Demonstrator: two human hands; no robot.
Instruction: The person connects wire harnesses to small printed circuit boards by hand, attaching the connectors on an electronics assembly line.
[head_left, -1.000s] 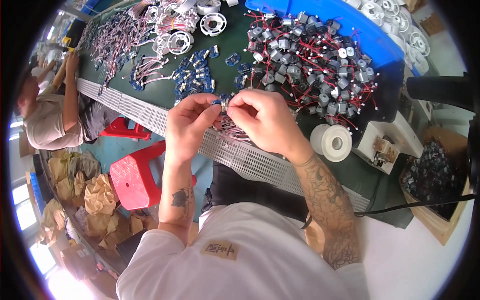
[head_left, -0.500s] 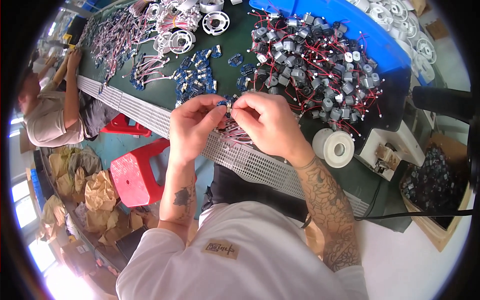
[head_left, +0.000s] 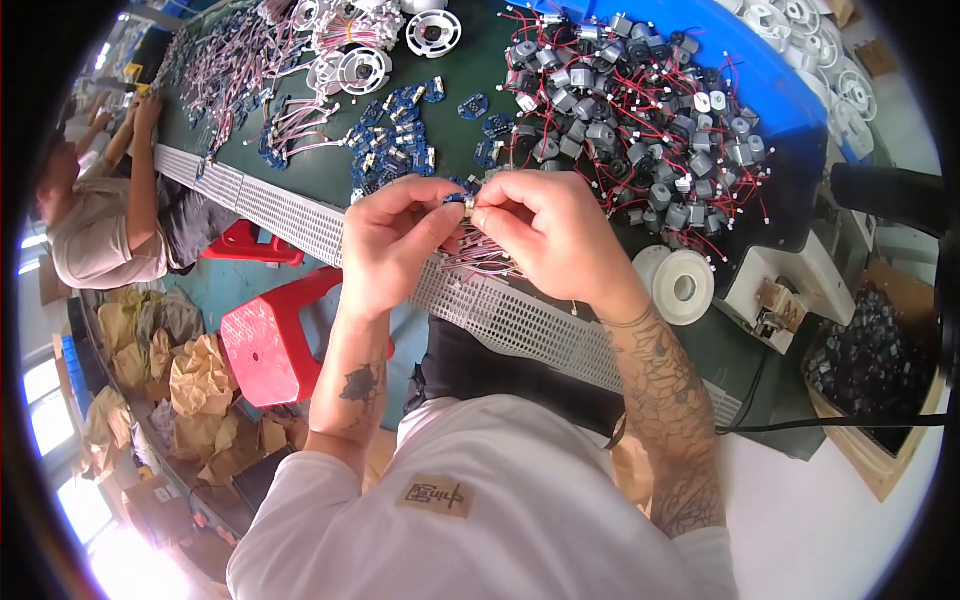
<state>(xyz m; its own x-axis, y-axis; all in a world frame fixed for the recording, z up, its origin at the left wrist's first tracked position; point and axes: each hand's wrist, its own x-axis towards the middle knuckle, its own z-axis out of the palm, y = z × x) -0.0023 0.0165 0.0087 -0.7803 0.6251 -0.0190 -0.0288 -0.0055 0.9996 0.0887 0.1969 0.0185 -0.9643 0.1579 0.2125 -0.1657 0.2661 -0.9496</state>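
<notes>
"Over the near part of the table (head_left: 458, 140), held in the air: one small blue board (head_left: 459, 199), pale connector (head_left: 469, 209) at its right side."

"How are your hands set?"

"Both narrow. My left hand (head_left: 385, 245) pinches the board between thumb and forefinger; my right hand (head_left: 565, 235) pinches at the connector. Whether that is part of the board or a separate plug, I cannot tell; fingertips cover it."

"Expected handling?"

"Judged light and stiff, little flex. Weakest spot is probably the connector joint. Smooth faces may slip under an off-centre press. Best hold: board by its rim, connector by its housing, no pulling on thin leads."

"Surroundings, nearest first?"

"Just below my hands, a bunch of pale and reddish leads (head_left: 485, 258) by the perforated strip (head_left: 510, 330). Beyond, a heap of blue boards (head_left: 398, 150) on the table. To the right, grey motors (head_left: 655, 170) with red wires; nearer me, a white spool (head_left: 685, 268)."
</notes>
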